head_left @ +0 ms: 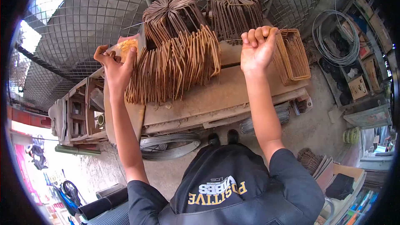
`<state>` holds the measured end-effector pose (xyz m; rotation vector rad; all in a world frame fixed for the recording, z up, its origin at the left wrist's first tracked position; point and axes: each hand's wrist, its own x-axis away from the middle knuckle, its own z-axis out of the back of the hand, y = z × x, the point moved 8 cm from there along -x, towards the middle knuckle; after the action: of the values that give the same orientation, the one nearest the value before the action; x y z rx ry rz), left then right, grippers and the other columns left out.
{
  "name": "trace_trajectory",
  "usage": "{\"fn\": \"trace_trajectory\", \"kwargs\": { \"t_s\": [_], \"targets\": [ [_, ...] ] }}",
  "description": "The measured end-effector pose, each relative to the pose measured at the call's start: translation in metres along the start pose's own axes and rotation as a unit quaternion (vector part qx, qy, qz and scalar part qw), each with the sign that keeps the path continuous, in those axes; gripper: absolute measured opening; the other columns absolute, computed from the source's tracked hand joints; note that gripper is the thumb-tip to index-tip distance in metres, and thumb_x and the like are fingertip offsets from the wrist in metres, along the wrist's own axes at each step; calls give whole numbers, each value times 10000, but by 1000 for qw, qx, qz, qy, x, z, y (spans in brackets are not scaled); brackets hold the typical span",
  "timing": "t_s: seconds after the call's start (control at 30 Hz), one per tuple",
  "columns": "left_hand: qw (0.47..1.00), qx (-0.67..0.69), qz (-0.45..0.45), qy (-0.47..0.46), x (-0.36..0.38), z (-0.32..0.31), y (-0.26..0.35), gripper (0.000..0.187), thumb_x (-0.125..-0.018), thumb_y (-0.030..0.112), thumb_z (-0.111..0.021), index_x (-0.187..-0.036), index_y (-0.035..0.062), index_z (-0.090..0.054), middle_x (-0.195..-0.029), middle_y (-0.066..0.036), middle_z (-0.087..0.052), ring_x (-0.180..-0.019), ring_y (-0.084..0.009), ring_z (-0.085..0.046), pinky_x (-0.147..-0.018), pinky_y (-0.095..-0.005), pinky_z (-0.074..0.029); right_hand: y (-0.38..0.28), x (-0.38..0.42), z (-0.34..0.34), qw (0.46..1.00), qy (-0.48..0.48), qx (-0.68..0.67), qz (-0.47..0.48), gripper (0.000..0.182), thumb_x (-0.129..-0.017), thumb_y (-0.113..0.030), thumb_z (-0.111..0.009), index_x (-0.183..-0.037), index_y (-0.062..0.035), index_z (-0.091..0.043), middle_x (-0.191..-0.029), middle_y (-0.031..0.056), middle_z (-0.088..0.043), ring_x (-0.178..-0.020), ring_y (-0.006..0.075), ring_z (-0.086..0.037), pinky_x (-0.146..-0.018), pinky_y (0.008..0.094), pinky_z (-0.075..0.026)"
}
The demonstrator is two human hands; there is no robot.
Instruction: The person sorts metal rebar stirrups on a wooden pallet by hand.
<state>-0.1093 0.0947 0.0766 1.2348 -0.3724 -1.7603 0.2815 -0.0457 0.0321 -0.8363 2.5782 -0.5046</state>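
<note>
My left hand (pixel 116 67) is raised at the left end of the bench, thumb apart from the bent fingers and nothing plainly held. Its thumb overlaps a worn yellow and pink piece (pixel 128 49) in this view. Right beside it stands a long row of rusty bent-wire stirrups (pixel 173 64). My right hand (pixel 258 52) is up over the right part of the bench, fingers curled in and thumb pressed to them; I cannot tell whether something small is inside. Close to its right lies a stack of rusty rectangular stirrups (pixel 295 56).
Two more bundles of square stirrups, one at the left (pixel 171 10) and one at the right (pixel 234 4), stand at the back against wire mesh (pixel 104 6). Coiled wire (pixel 171 146) lies beneath the wooden bench (pixel 216 93). Another wire coil (pixel 336 37) hangs at the right.
</note>
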Motion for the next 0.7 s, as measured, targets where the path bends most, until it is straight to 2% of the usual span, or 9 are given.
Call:
{"fn": "trace_trajectory", "kwargs": {
  "t_s": [0.1, 0.17, 0.2, 0.27, 0.4, 0.5, 0.6, 0.67, 0.7],
  "targets": [
    [1000, 10, 5, -11, 6, -4, 3, 818, -893, 307, -836, -1353, 86, -196, -1079, -126, -496, -910, -151, -532, -811, -296, -477, -3, 0, 17, 1000, 23, 0, -6, 445, -1135, -435, -372, -795, -148, -365, -673, -36, -245, -596, 119, -244, -600, 319, -312],
    [998, -47, 9, -33, 10, -7, 6, 834, -874, 356, -845, -1341, 53, -224, -1198, -233, -499, -1062, -246, -626, -911, -358, -533, -5, 1, 20, 1000, 28, -5, -11, 448, -1137, -435, -364, -794, -148, -364, -671, -36, -244, -592, 119, -237, -593, 316, -305],
    [998, -48, 8, -33, 11, -8, 5, 834, -874, 356, -845, -1341, 53, -224, -1198, -233, -499, -1062, -246, -626, -911, -358, -533, -6, 1, 16, 1000, 12, -17, -16, 449, -1136, -437, -365, -792, -148, -370, -662, -36, -239, -579, 120, -228, -577, 313, -293],
    [999, -31, -18, -30, 13, -12, 4, 862, -879, 337, -847, -1373, 94, -183, -1053, -167, -558, -955, -190, -565, -855, -338, -489, -9, 4, 8, 999, -4, -30, -22, 450, -1135, -438, -365, -790, -149, -375, -652, -36, -235, -567, 121, -220, -561, 310, -282],
    [999, 10, 34, -13, 16, -6, 1, 835, -886, 338, -843, -1369, 100, -204, -1043, -133, -547, -923, -168, -548, -824, -329, -478, 6, 9, -51, 992, -112, -28, -48, 463, -1130, -414, -378, -743, -158, -374, -572, -39, -225, -496, 107, -169, -468, 320, -230],
    [993, 98, 58, 30, 19, 4, -7, 765, -903, 316, -829, -1346, 102, -243, -1029, -93, -526, -894, -138, -519, -778, -317, -456, 21, 22, -99, 988, -139, 16, -63, 445, -1117, -406, -402, -742, -168, -377, -575, -49, -192, -516, 116, -152, -508, 323, -221],
    [992, 115, 37, 48, 21, 11, -7, 648, -928, 284, -804, -1289, 96, -299, -943, -38, -509, -835, -98, -490, -711, -279, -425, 49, 30, -126, 984, -144, 26, -99, 455, -1109, -400, -396, -721, -171, -334, -574, -37, -191, -497, 114, -157, -481, 319, -206],
    [975, 192, 72, 89, 20, 19, -29, 527, -946, 259, -784, -1201, 96, -353, -846, -4, -500, -771, -81, -496, -660, -243, -409, 57, 29, -137, 981, -150, 2, -122, 443, -1100, -373, -398, -710, -176, -327, -571, -32, -186, -492, 116, -147, -476, 318, -190],
    [965, 200, 61, 156, 15, 31, -40, 405, -975, 223, -740, -1131, 92, -390, -776, 14, -487, -642, -74, -478, -566, -242, -415, 55, 27, -145, 980, -153, 2, -124, 443, -1100, -373, -398, -710, -176, -327, -571, -32, -186, -492, 116, -147, -476, 318, -190]
  ]
}}
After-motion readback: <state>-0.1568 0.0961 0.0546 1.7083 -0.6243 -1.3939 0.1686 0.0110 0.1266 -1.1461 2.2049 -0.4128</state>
